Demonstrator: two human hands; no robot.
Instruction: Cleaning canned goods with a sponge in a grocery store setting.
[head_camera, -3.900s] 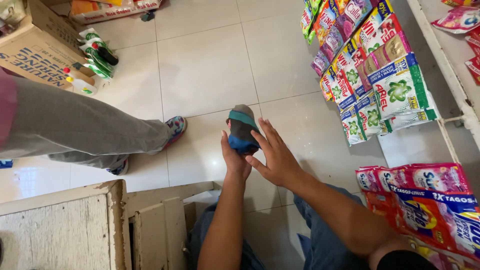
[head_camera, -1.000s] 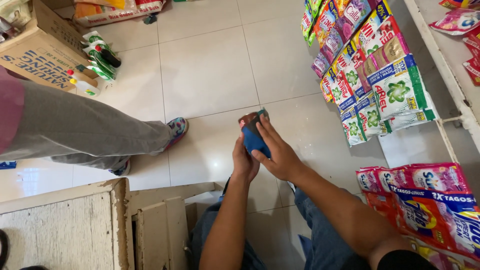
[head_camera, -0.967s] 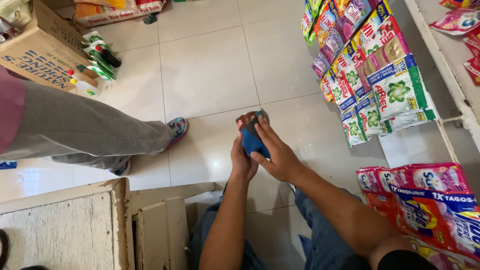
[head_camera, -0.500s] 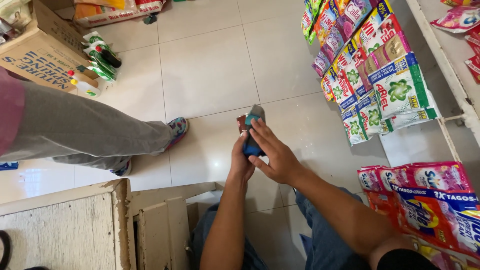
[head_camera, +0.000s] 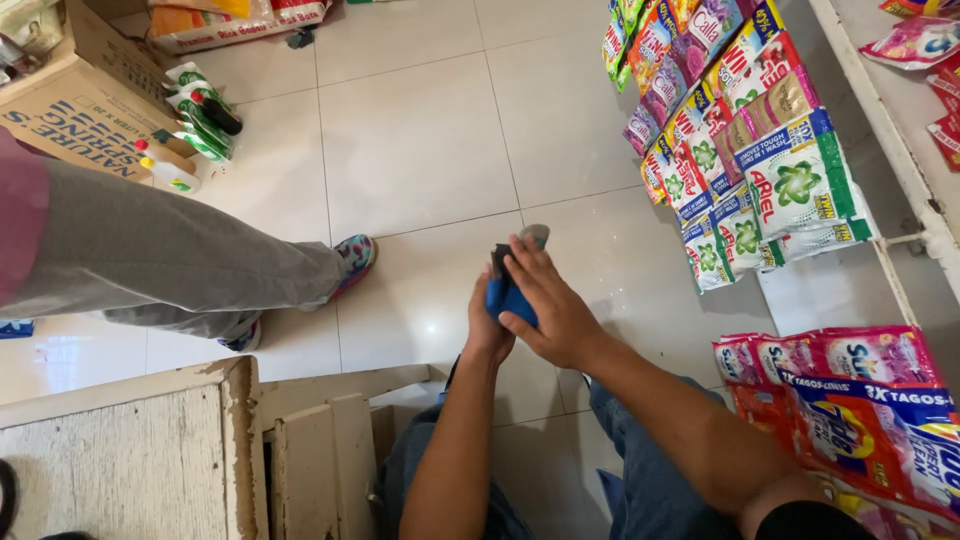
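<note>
Over the white tiled floor, both my hands hold a small blue object with a grey tip and a dark part on its upper side. My left hand cups it from the left and below. Laid over its right side, my right hand has its fingers reaching towards the grey tip. Most of the object is hidden between the palms. My knees in blue jeans show below.
Another person's leg in grey trousers with a colourful shoe stretches in from the left. A cardboard box and green bottles stand at top left. Hanging sachet strips and detergent packets fill the right. A wooden crate sits at lower left.
The blue object has been turned in my hands from its broad face to nearly edge-on, and my right fingers have slid further over it. The other person's leg has stayed put.
</note>
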